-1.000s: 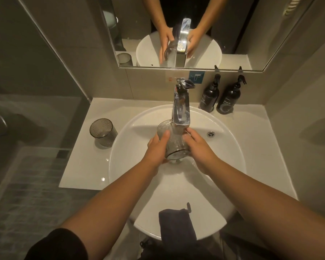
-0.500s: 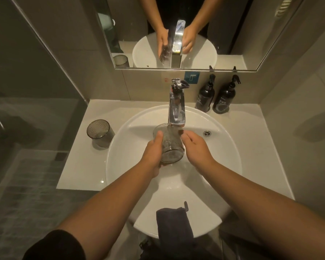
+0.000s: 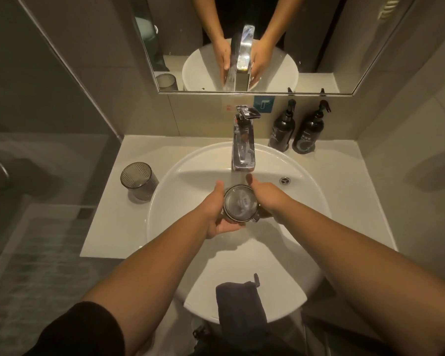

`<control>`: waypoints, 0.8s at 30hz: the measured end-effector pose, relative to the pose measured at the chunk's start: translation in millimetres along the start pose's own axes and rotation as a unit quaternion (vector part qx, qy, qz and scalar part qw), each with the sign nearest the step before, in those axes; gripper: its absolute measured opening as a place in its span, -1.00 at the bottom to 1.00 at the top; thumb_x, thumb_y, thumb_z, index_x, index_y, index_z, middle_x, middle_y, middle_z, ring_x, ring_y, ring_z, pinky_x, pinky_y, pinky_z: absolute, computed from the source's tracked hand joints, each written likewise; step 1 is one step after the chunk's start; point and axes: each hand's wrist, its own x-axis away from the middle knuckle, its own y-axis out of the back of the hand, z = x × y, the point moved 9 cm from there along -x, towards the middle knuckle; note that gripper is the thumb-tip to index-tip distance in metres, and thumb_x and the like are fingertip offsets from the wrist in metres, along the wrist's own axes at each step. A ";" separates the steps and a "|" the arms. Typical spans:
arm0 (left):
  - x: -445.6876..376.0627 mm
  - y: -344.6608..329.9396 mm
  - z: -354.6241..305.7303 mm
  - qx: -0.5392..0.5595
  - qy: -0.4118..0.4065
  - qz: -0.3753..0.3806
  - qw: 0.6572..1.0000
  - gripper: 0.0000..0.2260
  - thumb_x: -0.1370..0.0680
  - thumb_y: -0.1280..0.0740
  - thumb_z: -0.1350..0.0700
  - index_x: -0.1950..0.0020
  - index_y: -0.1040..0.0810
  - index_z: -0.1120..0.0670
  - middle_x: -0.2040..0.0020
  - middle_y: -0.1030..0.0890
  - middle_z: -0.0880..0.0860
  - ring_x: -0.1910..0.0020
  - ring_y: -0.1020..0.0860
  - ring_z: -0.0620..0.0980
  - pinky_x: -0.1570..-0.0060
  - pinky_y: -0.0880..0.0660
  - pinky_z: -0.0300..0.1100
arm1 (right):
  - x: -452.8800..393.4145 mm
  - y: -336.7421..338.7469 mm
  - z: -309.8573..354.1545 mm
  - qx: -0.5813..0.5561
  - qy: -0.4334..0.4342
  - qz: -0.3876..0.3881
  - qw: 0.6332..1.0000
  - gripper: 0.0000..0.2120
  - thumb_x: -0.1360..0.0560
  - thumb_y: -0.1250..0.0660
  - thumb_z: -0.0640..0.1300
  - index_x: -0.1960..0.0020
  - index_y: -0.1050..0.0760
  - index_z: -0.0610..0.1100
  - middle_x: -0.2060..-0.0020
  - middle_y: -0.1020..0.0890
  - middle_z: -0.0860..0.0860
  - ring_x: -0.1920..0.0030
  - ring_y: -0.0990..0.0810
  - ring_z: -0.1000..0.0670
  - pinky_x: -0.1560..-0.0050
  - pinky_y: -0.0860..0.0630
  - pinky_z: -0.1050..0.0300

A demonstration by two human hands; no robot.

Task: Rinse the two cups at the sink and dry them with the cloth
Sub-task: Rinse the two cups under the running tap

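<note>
A clear ribbed cup [image 3: 240, 204] is held over the white basin [image 3: 303, 201], its base turned up toward me. My left hand [image 3: 216, 214] wraps its left side and underside. My right hand [image 3: 266, 199] presses against its right side. Both hands sit below and in front of the chrome tap [image 3: 243, 147]. A second smoky ribbed cup [image 3: 138, 181] stands upright on the counter left of the basin. A dark cloth [image 3: 239, 303] hangs over the basin's front rim.
Two black pump bottles [image 3: 281, 132] [image 3: 308, 133] stand at the back right of the counter [image 3: 106, 227]. A mirror [image 3: 242, 42] above reflects the hands and tap. The overflow hole [image 3: 284, 180] sits right of the tap. A glass partition borders the left.
The cup has been brought down and away from the spout toward me and tipped over, so its base now faces up. Both hands moved with it.
</note>
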 end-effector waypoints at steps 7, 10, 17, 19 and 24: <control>-6.4 1.0 -2.2 -0.035 0.023 0.038 0.998 -0.41 -0.58 -0.07 -0.41 -0.09 -0.62 0.03 -0.02 -0.68 0.14 0.27 -0.74 0.12 0.43 -0.63 -0.12 | -5.4 6.0 -0.5 0.058 -0.066 0.033 0.996 -0.31 -0.51 -0.01 0.43 -0.12 -0.51 -0.16 0.06 -0.65 -0.24 0.33 -0.63 -0.11 0.28 -0.52 0.12; -8.6 -0.7 3.3 -0.075 0.036 0.053 0.995 -0.48 -0.51 -0.24 -0.35 -0.09 -0.66 0.06 0.13 -0.77 0.11 0.21 -0.75 0.09 0.40 -0.64 -0.13 | -6.6 8.3 -5.8 0.077 -0.085 0.030 0.993 -0.39 -0.52 -0.03 0.40 -0.05 -0.47 -0.13 0.25 -0.65 -0.21 0.44 -0.62 -0.07 0.40 -0.53 0.19; -9.4 4.0 12.5 -0.072 0.045 0.095 0.992 -0.52 -0.52 -0.27 -0.30 -0.04 -0.69 0.08 0.10 -0.76 0.12 0.19 -0.74 0.08 0.26 -0.69 -0.08 | -0.5 -3.6 4.0 0.103 0.009 0.064 0.993 -0.65 -0.55 -0.21 0.15 0.05 -0.59 -0.11 0.23 -0.66 -0.16 0.46 -0.64 -0.07 0.34 -0.60 0.13; -8.0 7.2 13.7 -0.041 0.038 0.101 0.993 -0.40 -0.54 -0.17 -0.42 -0.11 -0.69 0.05 -0.01 -0.75 0.14 0.06 -0.74 0.09 0.15 -0.69 -0.01 | 11.9 -10.8 17.7 0.138 0.109 0.049 0.983 -0.69 -0.54 -0.24 0.12 -0.07 -0.61 -0.07 0.08 -0.69 -0.12 0.26 -0.69 -0.10 0.17 -0.62 0.06; 0.8 17.4 29.7 -0.002 0.032 0.086 0.996 -0.38 -0.47 -0.34 -0.36 -0.29 -0.59 0.09 -0.07 -0.74 0.19 0.02 -0.73 0.14 0.12 -0.67 0.04 | 42.7 2.4 32.3 0.247 0.195 -0.014 0.949 -0.75 -0.54 -0.24 -0.01 0.02 -0.65 -0.08 0.10 -0.68 -0.01 0.14 -0.62 -0.04 0.02 -0.53 0.01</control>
